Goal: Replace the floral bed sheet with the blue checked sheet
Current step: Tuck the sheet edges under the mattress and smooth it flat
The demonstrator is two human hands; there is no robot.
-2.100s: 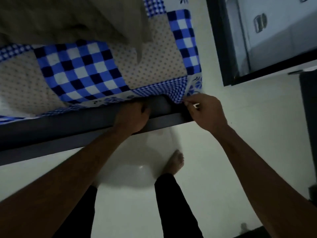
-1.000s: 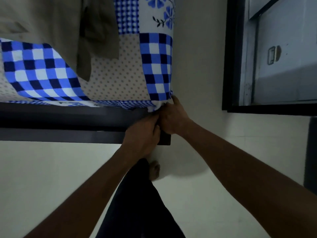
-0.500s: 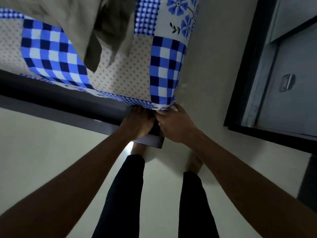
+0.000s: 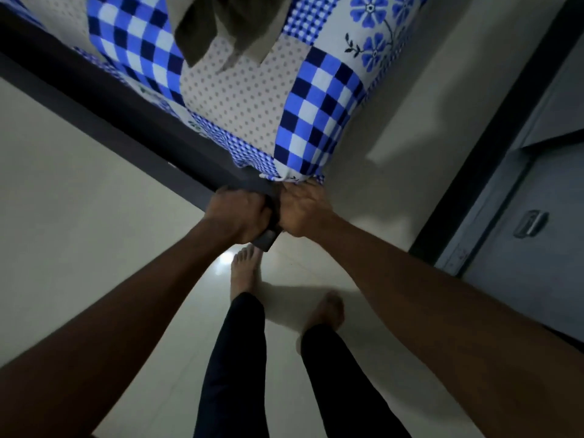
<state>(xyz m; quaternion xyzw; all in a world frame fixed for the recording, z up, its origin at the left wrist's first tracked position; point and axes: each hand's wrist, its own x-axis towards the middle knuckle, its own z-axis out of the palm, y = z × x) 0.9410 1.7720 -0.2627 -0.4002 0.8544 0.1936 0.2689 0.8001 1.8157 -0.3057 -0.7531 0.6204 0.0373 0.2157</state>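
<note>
Blue-and-white checked sheet (image 4: 316, 99) covers the bed, with dotted and flower-printed patches between the checked squares. The sheet lies flat across the top and wraps down over the near corner, where its edge bunches just above the dark frame (image 4: 126, 115). The frame runs diagonally from the upper left down to that corner.

Both hands meet at the corner, almost touching each other.
- Left hand (image 4: 240, 216): fingers curled down over the end of the frame, gripping it. The fingertips are hidden behind the rail.
- Right hand (image 4: 305, 210): fingers curled up into the bunched sheet corner, gripping the fabric right at the lower edge. The fingertips are hidden under the fabric.

Both forearms extend straight from the lower edge of the view to the corner.

A beige cloth (image 4: 221, 23) lies on the sheet at the top of the view, well apart from the hands.

The person stands on a pale, glossy floor (image 4: 79, 200) with bare feet (image 4: 245, 270) and dark trousers (image 4: 234, 358); the left foot is just below the frame corner. A grey door (image 4: 537, 279) with a metal handle (image 4: 531, 223) stands at the right, inside a dark door surround.
</note>
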